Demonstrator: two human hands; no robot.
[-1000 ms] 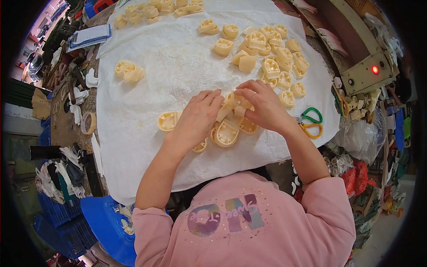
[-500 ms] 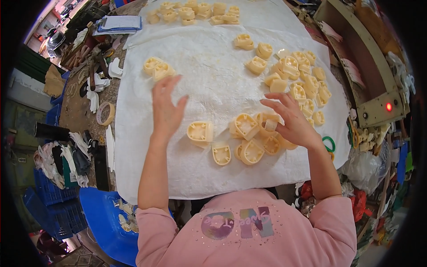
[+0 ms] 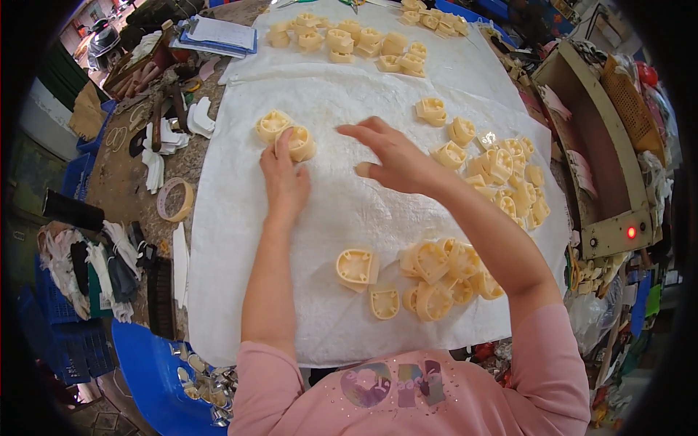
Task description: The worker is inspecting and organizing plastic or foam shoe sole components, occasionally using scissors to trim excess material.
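Two cream-coloured, D-shaped hollow plastic parts stand side by side on the white sheet at the left. My left hand (image 3: pixel 286 178) has its fingers on the nearer plastic part (image 3: pixel 302 144), while the other part (image 3: pixel 272 125) touches it just behind. Over the middle of the sheet hovers my right hand (image 3: pixel 398 156), thumb and fingers apart and nothing between them. Its thumb tip has a pale covering I cannot make out. Near my body lie a single plastic part (image 3: pixel 354 267), a flat-lying one (image 3: pixel 384 301) and a cluster of parts (image 3: pixel 435 299).
More cream parts (image 3: pixel 502 167) are heaped at the right, others (image 3: pixel 349 40) at the far end. A long metal trough (image 3: pixel 592 145) with a red light borders the right side. A tape roll (image 3: pixel 174 200), clipboard (image 3: pixel 218 35) and blue bin (image 3: pixel 142 363) are at the left.
My left hand has come down onto one of the two parts at the left. My right hand has moved away from the near cluster, forward and left. The view has shifted.
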